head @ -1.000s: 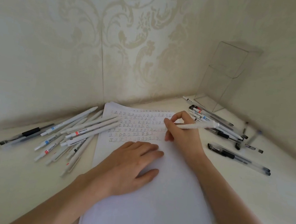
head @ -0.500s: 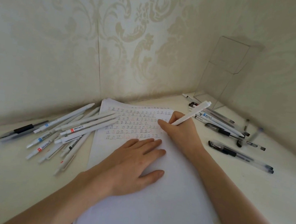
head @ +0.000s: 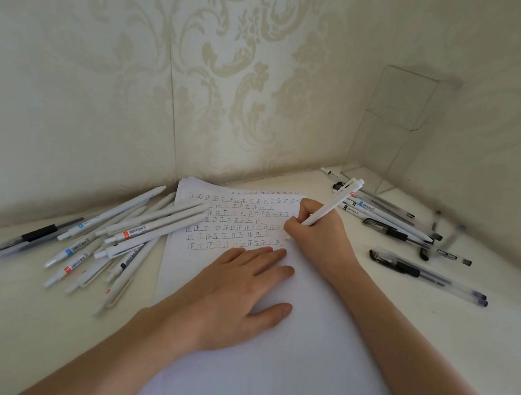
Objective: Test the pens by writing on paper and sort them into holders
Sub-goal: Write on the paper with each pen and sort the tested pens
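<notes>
Testing step: right hand [head: 317, 234] grips a white pen [head: 334, 203] at frame centre, tip hidden by fingers at the paper [head: 261, 380] rows, left hand [head: 239, 294] flat, pinning it; next, judge the mark, then carry to the holder [head: 390, 128] (upper right, seemingly empty).

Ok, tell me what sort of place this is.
Likely a desk corner at home: a pale tabletop meets damask-patterned wallpaper on two sides, with loose pens, a written-on paper and a clear holder in the corner.
</notes>
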Available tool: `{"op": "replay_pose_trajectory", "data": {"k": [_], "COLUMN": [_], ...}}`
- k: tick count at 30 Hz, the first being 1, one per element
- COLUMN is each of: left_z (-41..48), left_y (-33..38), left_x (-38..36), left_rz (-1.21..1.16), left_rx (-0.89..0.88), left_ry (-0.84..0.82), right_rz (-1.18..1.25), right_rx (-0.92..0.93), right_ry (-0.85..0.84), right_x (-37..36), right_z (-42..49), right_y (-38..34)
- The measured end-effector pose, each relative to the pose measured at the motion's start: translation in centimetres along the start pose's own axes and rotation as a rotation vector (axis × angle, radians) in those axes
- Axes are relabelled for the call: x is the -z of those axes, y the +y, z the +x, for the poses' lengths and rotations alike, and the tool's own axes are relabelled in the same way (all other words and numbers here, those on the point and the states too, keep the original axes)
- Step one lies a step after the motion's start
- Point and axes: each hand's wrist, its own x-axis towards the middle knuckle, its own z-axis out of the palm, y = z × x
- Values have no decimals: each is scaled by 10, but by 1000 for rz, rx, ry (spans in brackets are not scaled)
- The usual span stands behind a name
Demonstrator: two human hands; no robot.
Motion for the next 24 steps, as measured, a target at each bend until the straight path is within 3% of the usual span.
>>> {"op": "replay_pose_trajectory", "data": {"k": [24], "left_z": [-1], "left_y": [-3], "left_x": [-3], "left_rz": [-11], "left_rx": [-3], "left_ry": [9], "right_rz": [-8], "right_rx": [-6], "right_ry": [-40], "right_x": [1], "right_z": [-3], "right_y": [-3]}}
